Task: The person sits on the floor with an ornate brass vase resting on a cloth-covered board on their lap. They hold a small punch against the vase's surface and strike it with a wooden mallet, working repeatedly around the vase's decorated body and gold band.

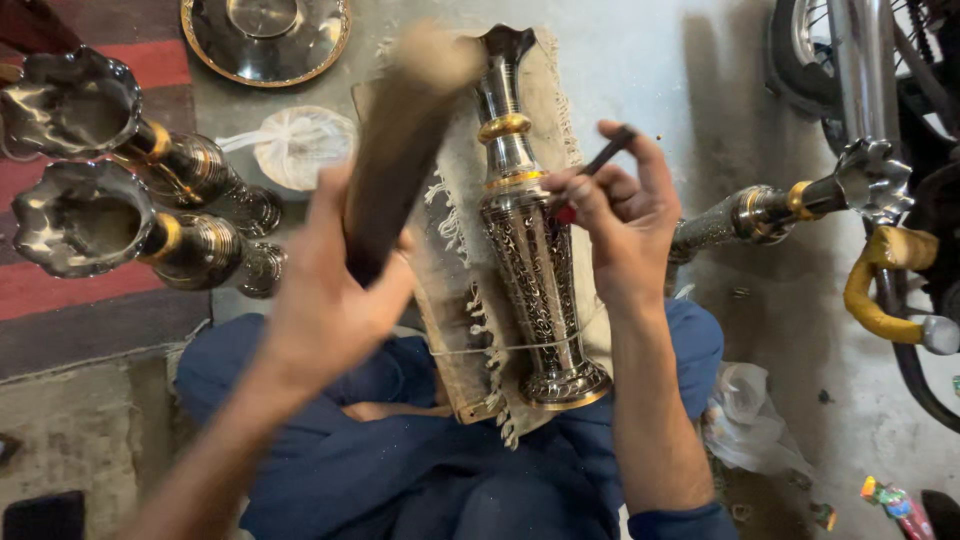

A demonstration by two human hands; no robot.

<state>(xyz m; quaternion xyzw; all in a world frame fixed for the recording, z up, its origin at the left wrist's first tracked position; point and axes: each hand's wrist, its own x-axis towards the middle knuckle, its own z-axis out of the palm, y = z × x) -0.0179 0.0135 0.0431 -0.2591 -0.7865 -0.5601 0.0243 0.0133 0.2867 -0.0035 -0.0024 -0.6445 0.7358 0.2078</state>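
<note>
Left hand (325,300) gripping a dark wooden mallet (395,150), blurred. Right hand (625,225) pinching a thin chisel (605,155), tip on the engraved vase (525,230). Vase lies on a fringed cloth (450,280) across the lap.

Four engraved metal vases show in all. One vase (530,250) lies on the fringed cloth (560,90) across the lap; taking it as the landmark, two more vases (120,130) (130,240) lie to its left on the striped rug (60,290), and a fourth vase (790,200) lies to its right. One round metal plate (265,35) sits up and left of it, with one white tied bag (300,145) below that. Two hands work here: the left hand (330,290) with one dark wooden mallet (400,150), the right hand (620,225) with one thin chisel (605,155).
</note>
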